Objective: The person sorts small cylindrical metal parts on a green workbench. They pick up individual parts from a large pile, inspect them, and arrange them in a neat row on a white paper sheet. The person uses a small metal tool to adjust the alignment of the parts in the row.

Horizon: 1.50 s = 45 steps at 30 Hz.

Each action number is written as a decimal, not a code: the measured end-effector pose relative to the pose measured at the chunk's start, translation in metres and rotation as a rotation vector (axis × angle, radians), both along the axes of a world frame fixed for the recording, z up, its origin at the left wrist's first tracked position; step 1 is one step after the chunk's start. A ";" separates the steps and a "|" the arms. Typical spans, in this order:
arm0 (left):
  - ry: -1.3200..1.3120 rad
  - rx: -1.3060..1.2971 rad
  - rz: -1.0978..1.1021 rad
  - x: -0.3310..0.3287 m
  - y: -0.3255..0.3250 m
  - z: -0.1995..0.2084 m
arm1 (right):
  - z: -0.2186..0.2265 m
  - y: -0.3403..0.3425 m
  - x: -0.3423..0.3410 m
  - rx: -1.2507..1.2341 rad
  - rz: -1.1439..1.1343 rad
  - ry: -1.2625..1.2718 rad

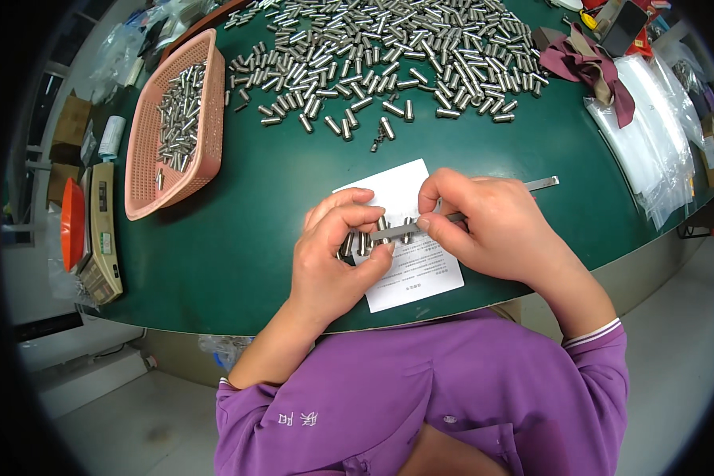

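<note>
1 metal pin point(382, 223) is gripped between the thumb and the fingers of the left hand point(329, 242), above a white paper sheet point(420, 289) on the green tabletop point(278, 190). The pin is located at the fingertips of this grip, and its long axis is directed roughly away from the body. It is crossed by a grey strip point(394, 232), which is pinched between the thumb and the index finger of the right hand point(492, 226). So this second grip is also closed, and the pin lies to the left of it; the left hand is the nearer. Whether the pin is touched by the strip cannot be told. Beyond the right hand a shiny metal end point(543, 184) is seen, but any connection with the strip is hidden.

2 other pins point(347, 244) are seen beside the left fingers, and 1 loose pin point(407, 230) is seen between the 2 hands, partly covered by the strip.

On the left, many similar pins are contained in a pink basket point(213, 131), in disorder. Farther left, an orange tray point(72, 226) is seen beside a scale point(105, 230); its inside cannot be seen. At the far part, a big heap of pins point(373, 47) is spread without container.
</note>
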<state>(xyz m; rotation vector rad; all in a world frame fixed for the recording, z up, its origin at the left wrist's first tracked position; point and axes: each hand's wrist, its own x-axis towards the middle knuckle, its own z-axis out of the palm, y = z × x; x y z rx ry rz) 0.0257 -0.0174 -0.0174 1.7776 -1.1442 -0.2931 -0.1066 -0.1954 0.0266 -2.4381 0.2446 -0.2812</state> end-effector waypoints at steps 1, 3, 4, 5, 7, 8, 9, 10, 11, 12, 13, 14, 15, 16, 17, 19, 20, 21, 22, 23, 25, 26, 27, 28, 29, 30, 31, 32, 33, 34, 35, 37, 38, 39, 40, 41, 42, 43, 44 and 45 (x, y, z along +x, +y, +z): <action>0.013 -0.002 -0.002 0.000 0.000 0.000 | -0.004 0.003 0.003 -0.002 0.011 -0.011; 0.031 -0.033 -0.004 -0.003 0.000 -0.001 | -0.006 0.008 0.009 0.017 0.035 -0.039; 0.050 -0.040 0.004 -0.004 0.000 -0.001 | -0.006 0.010 0.011 0.036 0.045 -0.055; 0.067 -0.048 0.013 -0.003 0.002 -0.002 | -0.006 0.012 0.014 0.053 0.057 -0.073; 0.057 -0.048 0.003 -0.001 0.004 -0.003 | -0.007 0.006 0.008 0.094 0.040 -0.041; 0.033 -0.043 -0.012 0.000 0.006 -0.004 | -0.007 0.001 0.003 0.111 0.025 -0.003; 0.008 -0.038 -0.027 0.000 0.006 -0.005 | -0.006 -0.002 0.001 0.128 0.010 0.034; 0.036 -0.042 -0.009 0.000 0.005 -0.005 | -0.002 -0.002 0.002 0.100 0.009 0.078; 0.070 -0.045 -0.005 -0.002 0.002 -0.004 | -0.003 0.004 0.004 0.057 0.025 0.038; 0.098 -0.045 0.001 -0.004 0.001 -0.003 | -0.007 0.012 0.009 0.017 0.042 -0.007; 0.117 -0.065 0.005 -0.005 0.000 -0.004 | -0.009 0.018 0.011 -0.024 0.059 -0.052; 0.131 -0.085 0.018 -0.005 0.001 -0.004 | -0.011 0.021 0.013 -0.018 0.062 -0.055; 0.145 -0.105 0.031 -0.005 0.002 -0.004 | -0.011 0.018 0.011 0.017 0.037 -0.056; 0.156 -0.106 0.030 -0.004 0.004 -0.005 | -0.011 0.009 0.005 0.051 0.013 -0.057; 0.166 -0.113 0.033 -0.002 0.005 -0.005 | -0.009 0.000 -0.002 0.080 -0.007 -0.058; 0.149 -0.124 0.048 0.001 0.007 -0.005 | -0.009 -0.018 -0.016 0.033 -0.124 0.054; 0.127 -0.119 0.044 0.001 0.006 -0.004 | -0.007 -0.018 -0.021 0.084 -0.132 0.054; 0.105 -0.114 0.041 0.002 0.005 -0.004 | -0.004 -0.018 -0.024 0.136 -0.140 0.055; 0.060 -0.114 0.000 0.003 0.005 -0.005 | -0.001 -0.016 -0.022 0.149 -0.117 0.073; 0.012 -0.112 -0.046 0.005 0.005 -0.006 | 0.002 -0.011 -0.018 0.165 -0.100 0.088; -0.039 -0.099 -0.090 0.005 0.004 -0.006 | 0.003 -0.002 -0.010 0.155 -0.057 0.077; -0.043 -0.087 -0.082 0.003 0.004 -0.005 | 0.000 0.001 -0.006 0.130 -0.027 0.050; -0.047 -0.075 -0.074 0.001 0.004 -0.004 | -0.001 0.005 -0.001 0.105 0.003 0.024; -0.012 -0.087 -0.043 0.000 0.004 -0.004 | 0.002 0.011 0.005 0.071 0.021 0.037; 0.027 -0.102 -0.013 -0.002 0.003 -0.005 | 0.000 0.014 0.008 0.083 0.022 0.018; 0.066 -0.117 0.016 -0.003 0.003 -0.005 | -0.003 0.014 0.010 0.095 0.023 -0.001; 0.086 -0.096 0.006 -0.005 0.003 -0.004 | -0.004 0.014 0.011 0.107 0.023 -0.021; 0.099 -0.074 0.004 -0.005 0.006 0.000 | -0.005 0.008 0.007 0.104 0.016 -0.073; 0.112 -0.059 0.005 -0.003 0.007 0.001 | -0.004 -0.001 0.000 0.068 -0.031 -0.019; 0.092 -0.087 -0.012 0.000 0.009 -0.003 | -0.002 -0.011 -0.008 0.031 -0.079 0.035; 0.078 -0.080 -0.028 0.003 0.010 -0.005 | -0.001 -0.017 -0.015 -0.003 -0.133 0.092; 0.056 -0.071 -0.050 0.007 0.011 -0.007 | 0.000 -0.018 -0.019 0.117 -0.118 0.059; 0.048 -0.069 -0.063 0.008 0.011 -0.008 | 0.000 -0.017 -0.021 0.180 -0.117 0.043; 0.046 -0.072 -0.068 0.007 0.010 -0.007 | 0.000 -0.014 -0.019 0.203 -0.098 0.069; 0.029 -0.072 -0.075 0.006 0.009 -0.006 | 0.002 -0.007 -0.013 0.226 -0.078 0.095; 0.012 -0.071 -0.084 0.005 0.008 -0.005 | 0.003 -0.001 -0.007 0.248 -0.059 0.119; -0.020 -0.066 -0.096 0.004 0.006 -0.002 | 0.003 0.002 -0.002 0.218 -0.034 0.106; -0.053 -0.061 -0.107 0.003 0.005 0.000 | 0.000 0.008 0.003 0.155 -0.015 0.053; -0.039 -0.071 -0.101 0.003 0.006 -0.002 | -0.004 0.015 0.009 0.095 0.008 0.001; -0.026 -0.082 -0.095 0.003 0.008 -0.005 | -0.006 0.020 0.012 0.034 0.030 -0.051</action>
